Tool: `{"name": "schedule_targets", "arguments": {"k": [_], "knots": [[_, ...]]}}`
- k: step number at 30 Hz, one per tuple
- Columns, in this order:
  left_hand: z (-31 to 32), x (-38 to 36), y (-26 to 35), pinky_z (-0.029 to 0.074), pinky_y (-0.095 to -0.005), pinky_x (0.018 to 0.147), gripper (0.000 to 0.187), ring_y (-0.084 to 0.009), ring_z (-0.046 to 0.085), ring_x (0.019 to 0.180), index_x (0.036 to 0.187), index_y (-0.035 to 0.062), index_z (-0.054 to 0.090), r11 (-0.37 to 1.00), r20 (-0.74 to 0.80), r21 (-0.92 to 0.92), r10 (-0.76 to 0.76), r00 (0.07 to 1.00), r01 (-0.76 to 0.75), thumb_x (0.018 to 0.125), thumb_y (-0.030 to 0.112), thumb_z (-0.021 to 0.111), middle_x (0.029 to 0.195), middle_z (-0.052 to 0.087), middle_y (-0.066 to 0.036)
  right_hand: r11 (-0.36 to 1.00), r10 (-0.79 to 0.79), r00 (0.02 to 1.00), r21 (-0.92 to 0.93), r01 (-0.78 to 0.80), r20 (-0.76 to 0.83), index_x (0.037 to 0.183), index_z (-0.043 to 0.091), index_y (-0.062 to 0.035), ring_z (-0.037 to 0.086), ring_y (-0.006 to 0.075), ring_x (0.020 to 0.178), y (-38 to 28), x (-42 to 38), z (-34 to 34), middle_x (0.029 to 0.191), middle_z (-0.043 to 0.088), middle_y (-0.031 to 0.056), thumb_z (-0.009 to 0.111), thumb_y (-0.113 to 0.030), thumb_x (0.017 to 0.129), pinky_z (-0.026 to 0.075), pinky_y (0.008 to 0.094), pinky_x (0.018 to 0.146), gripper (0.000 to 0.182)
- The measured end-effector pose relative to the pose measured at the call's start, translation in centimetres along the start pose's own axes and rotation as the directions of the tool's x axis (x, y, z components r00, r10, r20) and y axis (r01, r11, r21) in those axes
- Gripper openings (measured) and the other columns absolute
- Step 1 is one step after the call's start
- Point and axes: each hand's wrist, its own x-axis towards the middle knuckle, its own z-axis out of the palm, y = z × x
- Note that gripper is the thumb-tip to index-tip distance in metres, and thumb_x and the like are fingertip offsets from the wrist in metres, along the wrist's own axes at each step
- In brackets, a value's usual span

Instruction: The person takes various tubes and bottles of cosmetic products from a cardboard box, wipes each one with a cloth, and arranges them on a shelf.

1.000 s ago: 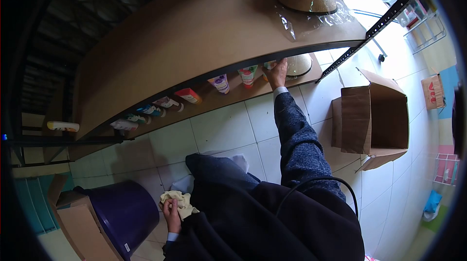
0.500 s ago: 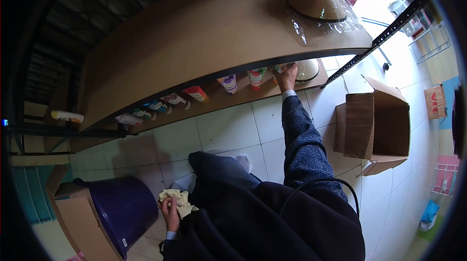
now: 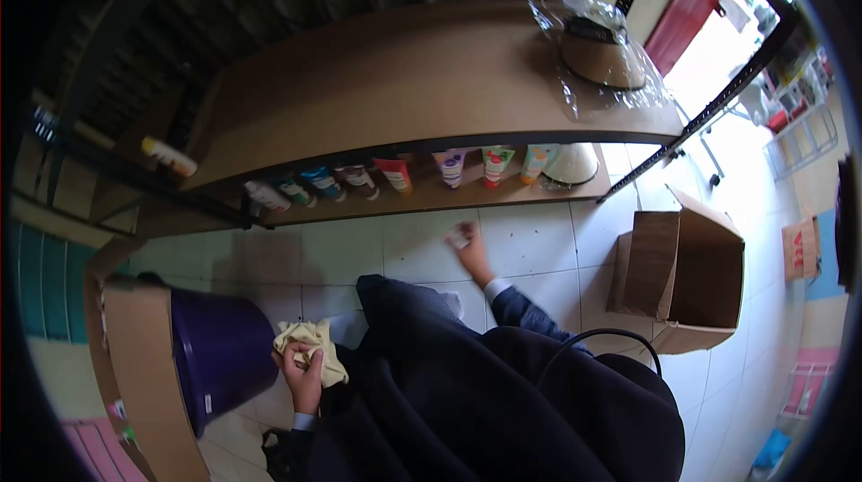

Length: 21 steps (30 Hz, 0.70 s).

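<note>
My left hand [image 3: 303, 380] is closed on a pale yellow cloth [image 3: 314, 344], beside the purple bucket [image 3: 220, 347]. Over the floor tiles in front of the shelf, my right hand [image 3: 470, 250] has its fingers closed around something small and whitish, too blurred to make out. Along the lower shelf [image 3: 431, 202] stand several tubes, among them a red one [image 3: 393, 175], a purple and white one [image 3: 451, 168], a green and red one [image 3: 495, 166] and an orange and blue one [image 3: 537, 163]. A straw visor [image 3: 572, 164] sits at their right end.
On the upper shelf [image 3: 386, 78] lie a plastic-wrapped visor [image 3: 602, 60] and, at the left, a yellow and white bottle [image 3: 169, 159]. An open cardboard box [image 3: 651, 262] stands on the floor at the right. Another carton [image 3: 148, 356] is beside the bucket.
My right hand has drawn back from the lower shelf, moving left and down over the floor. The orange and blue tube it was at now stands uncovered. My left hand still holds the cloth.
</note>
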Motion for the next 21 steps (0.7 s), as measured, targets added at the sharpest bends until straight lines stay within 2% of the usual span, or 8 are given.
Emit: {"name": "schedule_targets", "arguments": {"k": [3,5,7,9,12,16,18,21], "knots": [[-0.6,-2.5,1.9,0.033,-0.0369,0.091,0.025,-0.0316,0.041,0.105,0.088,0.0054,0.052,0.963,-0.076,0.166,0.226,0.971,-0.211,0.069,0.007,0.069,0.112,0.035,-0.016,0.879,-0.103,0.658,0.378,-0.291,0.746,0.121,0.04,-0.005,0.052,0.0221,0.103,-13.2,-8.4,4.9,0.11,0.055,0.0116,0.062,-0.028,0.083,0.042,0.032,0.087,0.049],[-1.2,-4.3,2.9,0.031,-0.0409,0.095,0.031,-0.0378,0.034,0.118,0.095,0.0051,0.054,0.908,-0.067,0.245,0.365,0.928,-0.34,0.068,0.009,0.069,0.126,0.029,-0.022,0.783,-0.041,0.381,0.267,-0.562,0.924,0.129,0.032,-0.0106,0.047,0.0194,0.11,-20.7,-13.8,5.8,0.119,0.048,0.0098,0.059,-0.027,0.085,0.041,0.0313,0.089,0.054],[-2.1,-6.0,4.4,0.028,-0.043,0.1,0.05,-0.0411,0.027,0.123,0.113,0.0025,0.05,0.827,0.042,0.284,0.494,0.868,-0.485,0.068,0.013,0.069,0.131,0.025,-0.023,0.692,-0.34,0.303,0.455,-0.56,0.89,0.132,0.029,-0.016,0.042,0.0176,0.112,-22.6,-17.9,9.6,0.124,0.041,0.0088,0.059,-0.023,0.086,0.041,0.0318,0.089,0.056],[-5.1,-7.9,5.5,0.028,-0.0431,0.1,0.046,-0.0396,0.029,0.124,0.11,0.0035,0.054,0.816,0.068,0.252,0.521,0.851,-0.52,0.068,0.016,0.069,0.135,0.025,-0.024,0.71,-0.263,0.371,0.439,-0.551,0.891,0.124,0.036,-0.0129,0.049,0.0163,0.102,-25.6,-20.0,10.5,0.113,0.049,0.0079,0.061,-0.015,0.084,0.044,0.03,0.085,0.047],[-12.3,-9.3,6.1,0.032,-0.0434,0.098,0.041,-0.037,0.034,0.123,0.106,0.0051,0.058,0.785,-0.121,0.317,0.59,0.799,-0.532,0.069,0.019,0.068,0.135,0.031,-0.021,0.723,-0.569,0.409,0.671,-0.164,0.713,0.119,0.041,-0.0095,0.053,0.0152,0.096,-31.1,-20.2,13.3,0.108,0.053,0.008,0.058,-0.003,0.08,0.046,0.0287,0.082,0.043],[-25.9,-8.8,4.1,0.03,-0.0474,0.098,0.059,-0.0361,0.034,0.122,0.123,0.0082,0.045,0.52,-0.483,0.843,0.616,0.622,0.14,0.07,0.022,0.067,0.132,0.037,-0.017,0.287,-0.957,0.181,0.669,0.686,0.225,0.113,0.049,-0.0069,0.047,0.0327,0.106,-44.6,-21.9,20.7,0.112,0.05,0.017,0.066,-0.018,0.064,0.038,0.038,0.091,0.053],[-32.1,-8.4,3.0,0.027,-0.0489,0.099,0.071,-0.0358,0.033,0.122,0.131,0.0098,0.035,0.283,-0.641,0.763,0.44,0.628,0.581,0.07,0.024,0.067,0.132,0.037,-0.016,0.197,-0.967,0.029,0.668,0.717,0.255,0.113,0.051,-0.0103,0.047,0.0347,0.102,-48.8,-24.0,26.4,0.111,0.05,0.0195,0.065,-0.017,0.064,0.039,0.0422,0.089,0.052],[-37.4,-8.1,-0.9,0.026,-0.0472,0.101,0.08,-0.0364,0.033,0.122,0.135,0.0093,0.029,0.259,-0.577,0.815,0.292,0.762,0.518,0.067,0.019,0.07,0.131,0.038,-0.017,0.253,-0.88,-0.019,0.503,0.827,0.474,0.116,0.052,-0.0186,0.041,0.0374,0.114,-48.7,-26.6,33.3,0.117,0.047,0.0181,0.065,-0.023,0.067,0.034,0.0506,0.094,0.051]]}}
